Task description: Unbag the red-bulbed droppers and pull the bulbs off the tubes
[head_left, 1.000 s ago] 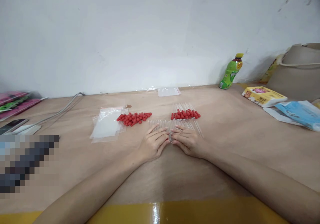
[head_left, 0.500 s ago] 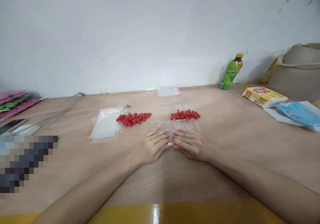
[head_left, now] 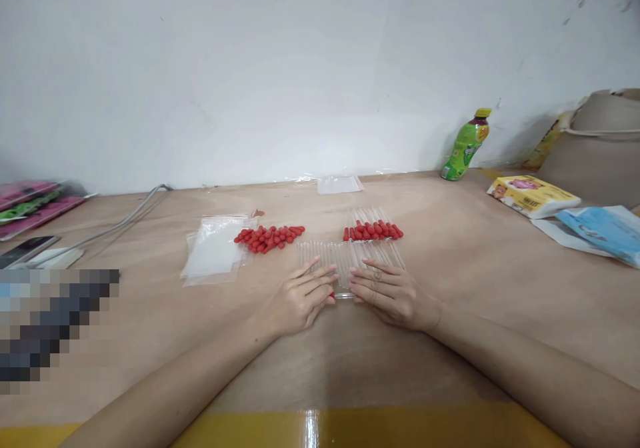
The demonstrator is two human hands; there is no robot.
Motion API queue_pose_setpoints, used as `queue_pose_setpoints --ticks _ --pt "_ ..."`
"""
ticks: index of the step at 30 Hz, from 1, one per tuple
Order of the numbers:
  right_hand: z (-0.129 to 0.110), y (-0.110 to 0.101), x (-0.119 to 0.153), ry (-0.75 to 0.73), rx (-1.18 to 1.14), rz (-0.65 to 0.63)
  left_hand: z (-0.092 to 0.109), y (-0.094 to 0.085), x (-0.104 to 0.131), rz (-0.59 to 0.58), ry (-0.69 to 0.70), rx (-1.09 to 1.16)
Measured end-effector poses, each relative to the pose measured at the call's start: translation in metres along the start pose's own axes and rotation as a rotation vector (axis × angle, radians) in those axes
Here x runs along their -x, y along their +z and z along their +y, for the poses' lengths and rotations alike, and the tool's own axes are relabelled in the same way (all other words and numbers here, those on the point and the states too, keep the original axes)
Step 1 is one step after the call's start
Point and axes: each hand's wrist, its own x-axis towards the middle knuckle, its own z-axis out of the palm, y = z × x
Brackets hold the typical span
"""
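Low over the table, my left hand point(head_left: 305, 296) pinches a red rubber bulb point(head_left: 332, 295), mostly hidden by the fingers. From it a clear dropper tube point(head_left: 344, 296) runs sideways to my right hand point(head_left: 393, 293), which is closed on its other end. The bulb and tube meet behind my left fingertips, so I cannot tell how far one sits in the other. Just beyond my fingers lies a row of clear tubes point(head_left: 320, 253). Red-bulbed droppers point(head_left: 375, 230) lie side by side behind it, and a heap of loose red bulbs point(head_left: 269, 237) is to the left.
Clear plastic bags point(head_left: 215, 251) lie left of the bulbs, and another bag point(head_left: 340, 184) is by the wall. A green bottle point(head_left: 465, 148), a yellow tissue pack point(head_left: 533, 197) and a blue packet point(head_left: 600, 231) stand right. A cable point(head_left: 125, 221) and phone point(head_left: 27, 251) are left.
Both hands have shifted slightly towards me, and the gap between them is a little wider. More of the tube and of the red bulb now shows.
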Motion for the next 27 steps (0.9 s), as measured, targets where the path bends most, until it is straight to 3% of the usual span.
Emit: queue_pose_setpoints --ticks 6,9,14,18,23,27 --pt "0.027 -0.007 0.015 0.372 0.133 0.062 -0.021 -0.011 0.01 0.146 -0.275 -0.079" --pt "0.035 -0.013 0.016 0.513 0.278 0.014 -0.036 -0.016 0.005 0.205 -0.462 -0.102" --pt "0.035 -0.02 0.017 0.611 0.532 -0.106 -0.066 -0.023 -0.009 0.178 -0.677 -0.124" --pt "0.032 -0.023 0.016 0.634 0.646 -0.231 -0.085 -0.021 -0.023 0.181 -0.737 -0.204" --pt "0.031 -0.023 0.015 0.66 0.658 -0.291 -0.103 -0.004 -0.036 -0.038 -0.675 -0.358" --pt "0.03 -0.02 0.016 0.648 0.645 -0.286 -0.106 0.012 -0.038 -0.167 -0.614 -0.391"
